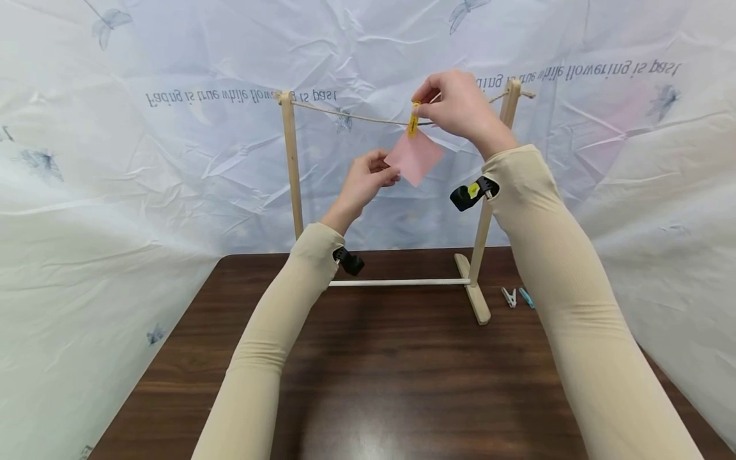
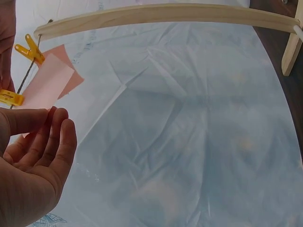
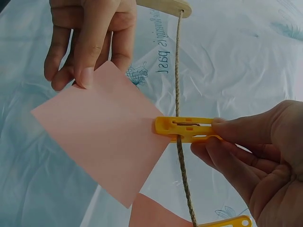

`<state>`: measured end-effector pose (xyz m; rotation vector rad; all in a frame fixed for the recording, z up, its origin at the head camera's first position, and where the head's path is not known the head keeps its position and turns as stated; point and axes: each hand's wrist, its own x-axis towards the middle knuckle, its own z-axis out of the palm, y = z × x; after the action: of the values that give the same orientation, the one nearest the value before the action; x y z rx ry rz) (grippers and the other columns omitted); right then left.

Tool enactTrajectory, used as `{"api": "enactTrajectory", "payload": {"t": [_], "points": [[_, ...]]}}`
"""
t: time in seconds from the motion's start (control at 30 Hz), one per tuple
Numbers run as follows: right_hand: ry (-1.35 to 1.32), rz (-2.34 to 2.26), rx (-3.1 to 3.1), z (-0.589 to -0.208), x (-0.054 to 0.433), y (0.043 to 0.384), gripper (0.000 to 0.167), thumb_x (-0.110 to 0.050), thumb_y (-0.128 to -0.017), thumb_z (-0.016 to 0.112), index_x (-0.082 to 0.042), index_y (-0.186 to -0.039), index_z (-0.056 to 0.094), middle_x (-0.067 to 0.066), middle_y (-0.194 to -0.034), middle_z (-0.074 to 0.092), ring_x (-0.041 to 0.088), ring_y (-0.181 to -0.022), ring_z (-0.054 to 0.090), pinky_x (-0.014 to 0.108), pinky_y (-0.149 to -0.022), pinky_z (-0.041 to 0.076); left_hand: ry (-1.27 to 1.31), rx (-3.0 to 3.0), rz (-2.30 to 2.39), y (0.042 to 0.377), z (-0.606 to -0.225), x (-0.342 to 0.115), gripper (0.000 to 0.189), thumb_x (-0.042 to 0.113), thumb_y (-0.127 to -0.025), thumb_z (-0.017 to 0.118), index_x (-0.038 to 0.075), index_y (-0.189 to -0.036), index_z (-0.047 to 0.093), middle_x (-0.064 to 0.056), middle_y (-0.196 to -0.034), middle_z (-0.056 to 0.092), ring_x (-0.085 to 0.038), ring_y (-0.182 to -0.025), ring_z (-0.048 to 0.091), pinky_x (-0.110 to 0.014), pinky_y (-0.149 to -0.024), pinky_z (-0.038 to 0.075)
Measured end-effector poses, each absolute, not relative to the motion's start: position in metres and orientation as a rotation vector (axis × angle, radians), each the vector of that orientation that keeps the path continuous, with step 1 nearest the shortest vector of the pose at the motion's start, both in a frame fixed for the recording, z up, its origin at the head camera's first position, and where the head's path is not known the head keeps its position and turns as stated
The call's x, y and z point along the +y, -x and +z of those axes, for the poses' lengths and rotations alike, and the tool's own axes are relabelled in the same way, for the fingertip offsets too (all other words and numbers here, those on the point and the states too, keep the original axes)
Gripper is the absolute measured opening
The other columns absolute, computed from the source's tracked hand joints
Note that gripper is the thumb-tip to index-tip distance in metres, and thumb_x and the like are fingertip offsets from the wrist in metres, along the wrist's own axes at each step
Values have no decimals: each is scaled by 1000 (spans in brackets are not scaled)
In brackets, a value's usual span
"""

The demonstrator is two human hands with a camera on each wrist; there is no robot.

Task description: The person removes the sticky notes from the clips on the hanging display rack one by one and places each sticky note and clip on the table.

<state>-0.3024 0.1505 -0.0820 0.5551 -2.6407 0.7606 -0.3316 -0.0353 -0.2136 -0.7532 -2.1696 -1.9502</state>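
Observation:
A square pink paper hangs by one corner from a yellow clothespin on the rope. My right hand pinches the outer end of this clothespin between thumb and fingers, its other end lying over the paper's corner. With thumb and fingertips my left hand pinches another corner of the paper, lower and to the left. A second, darker pink paper hangs farther along the rope under another yellow clothespin. In the head view my right hand seems to hide that pair.
The rope runs between two wooden posts above a dark wood table. A white crossbar joins the stand low down. On the table, right of the wooden foot, lie a white clothespin and a blue clothespin.

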Motion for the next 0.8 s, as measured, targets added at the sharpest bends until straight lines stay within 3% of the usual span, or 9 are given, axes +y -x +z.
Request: {"api": "enactTrajectory", "payload": {"t": [0.27,0.4,0.63,0.8], "points": [[-559,792,-2593,-83,147,306,30,-19,-102,59,-3,-127,65,11,-121,63,23,-108,64,24,-76,56,757,-2167,-1969,339,-217,-39,25,7,-99,64,-2,-123,62,-19,-104,66,-37,-101,66,-34,-86,59],[-557,789,-2573,-82,148,306,31,-21,-103,59,-4,-127,65,11,-124,64,24,-112,64,24,-75,55,762,-2185,-1954,340,-219,-39,25,7,-99,64,-1,-123,62,-21,-107,66,-31,-98,67,-33,-85,59],[-552,812,-2501,-82,150,303,31,-23,-103,60,-5,-126,66,10,-128,65,23,-114,65,24,-77,51,779,-2195,-1962,341,-221,-39,24,6,-99,63,-2,-123,62,-17,-104,66,-45,-108,63,-34,-84,58],[-552,838,-2447,-81,150,298,29,-22,-102,61,-5,-125,66,9,-128,65,22,-113,66,24,-79,51,786,-2186,-1957,341,-221,-41,24,4,-99,63,-2,-121,62,-20,-105,66,-41,-103,65,-34,-83,59]]}}
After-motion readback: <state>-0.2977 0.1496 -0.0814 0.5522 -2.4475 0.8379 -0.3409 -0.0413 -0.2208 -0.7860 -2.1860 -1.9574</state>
